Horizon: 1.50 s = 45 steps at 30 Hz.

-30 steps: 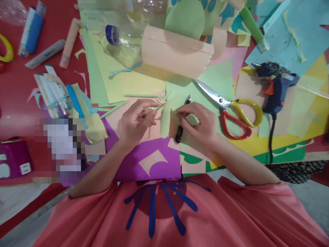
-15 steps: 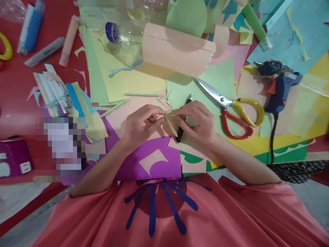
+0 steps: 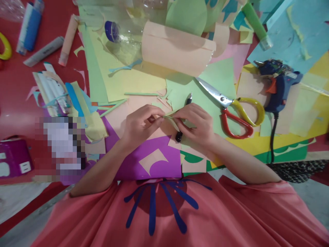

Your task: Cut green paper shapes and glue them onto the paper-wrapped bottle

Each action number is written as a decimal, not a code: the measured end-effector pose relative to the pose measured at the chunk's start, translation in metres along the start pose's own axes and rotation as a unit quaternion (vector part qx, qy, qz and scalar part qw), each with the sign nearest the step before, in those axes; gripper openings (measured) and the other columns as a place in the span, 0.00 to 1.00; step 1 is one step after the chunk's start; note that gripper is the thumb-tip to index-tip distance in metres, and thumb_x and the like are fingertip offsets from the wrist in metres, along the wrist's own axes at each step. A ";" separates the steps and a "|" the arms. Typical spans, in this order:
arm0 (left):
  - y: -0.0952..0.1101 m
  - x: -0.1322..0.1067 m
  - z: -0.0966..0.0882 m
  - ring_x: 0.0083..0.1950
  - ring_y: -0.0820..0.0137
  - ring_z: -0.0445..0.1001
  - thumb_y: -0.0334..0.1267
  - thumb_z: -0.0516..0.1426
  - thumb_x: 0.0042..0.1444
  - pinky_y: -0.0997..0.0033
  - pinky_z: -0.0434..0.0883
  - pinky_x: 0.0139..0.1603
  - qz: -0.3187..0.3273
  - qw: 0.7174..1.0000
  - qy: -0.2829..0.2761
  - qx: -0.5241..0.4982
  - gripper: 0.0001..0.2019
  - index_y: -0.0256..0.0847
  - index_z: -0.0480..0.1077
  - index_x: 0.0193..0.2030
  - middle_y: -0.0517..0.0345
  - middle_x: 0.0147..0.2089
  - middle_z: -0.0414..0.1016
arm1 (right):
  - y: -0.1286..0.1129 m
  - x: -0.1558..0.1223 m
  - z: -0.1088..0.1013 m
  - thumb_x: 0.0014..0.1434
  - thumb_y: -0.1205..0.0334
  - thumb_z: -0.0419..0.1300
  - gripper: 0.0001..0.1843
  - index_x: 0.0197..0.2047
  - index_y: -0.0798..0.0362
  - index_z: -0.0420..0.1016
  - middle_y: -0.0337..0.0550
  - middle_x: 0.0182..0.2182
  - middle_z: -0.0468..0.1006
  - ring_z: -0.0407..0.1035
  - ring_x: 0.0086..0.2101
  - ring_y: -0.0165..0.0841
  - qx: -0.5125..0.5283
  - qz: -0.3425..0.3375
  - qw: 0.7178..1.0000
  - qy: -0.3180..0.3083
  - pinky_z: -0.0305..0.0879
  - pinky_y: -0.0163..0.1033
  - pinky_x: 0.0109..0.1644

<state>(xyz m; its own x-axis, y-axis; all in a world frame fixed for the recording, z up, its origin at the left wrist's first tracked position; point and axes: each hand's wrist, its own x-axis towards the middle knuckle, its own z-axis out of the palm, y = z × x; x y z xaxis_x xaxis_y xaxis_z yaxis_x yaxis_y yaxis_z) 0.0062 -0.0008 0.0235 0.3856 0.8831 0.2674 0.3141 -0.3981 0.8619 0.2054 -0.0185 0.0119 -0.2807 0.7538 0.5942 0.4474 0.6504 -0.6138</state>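
Between my two hands is a small piece of pale yellow-green paper [image 3: 173, 127] with thin folded strips. My left hand [image 3: 141, 124] pinches one end of it between thumb and fingertips. From the other side, my right hand [image 3: 196, 122] also grips it in a pinch, its fingers hiding part of the paper. A black pen [image 3: 179, 136] lies beneath the right hand, partly covered. Right of that hand rest scissors [image 3: 223, 100] with one yellow and one red handle, blades apart. Peach and purple paper [image 3: 164, 168] lies under the hands.
A clear bottle [image 3: 128, 39] with a blue cap, wrapped in peach paper [image 3: 177, 48], lies at the back. On the right is a blue glue gun [image 3: 279, 89] with its cord. Markers [image 3: 43, 51] and a bundle of pens [image 3: 52, 91] lie left among paper scraps.
The paper strips between the fingers have shifted, with one part now pointing up and right. My right hand has moved slightly down and left; the left hand stays nearly in place.
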 end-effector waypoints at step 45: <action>0.005 -0.002 0.000 0.24 0.78 0.69 0.41 0.59 0.60 0.80 0.65 0.24 -0.065 0.996 -0.060 0.006 0.08 0.41 0.75 0.33 0.62 0.26 0.75 | -0.006 0.001 0.003 0.65 0.65 0.58 0.05 0.36 0.47 0.72 0.37 0.32 0.83 0.75 0.35 0.34 0.069 0.087 0.993 -0.047 0.67 0.49 0.54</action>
<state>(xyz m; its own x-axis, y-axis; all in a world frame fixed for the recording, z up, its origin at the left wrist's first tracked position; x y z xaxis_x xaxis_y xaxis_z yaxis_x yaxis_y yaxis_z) 0.0072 -0.0044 0.0275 0.4419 0.8914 0.1005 0.3776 -0.2864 0.8806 0.2001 -0.0209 0.0145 -0.2909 0.8570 0.4252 0.3780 0.5113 -0.7718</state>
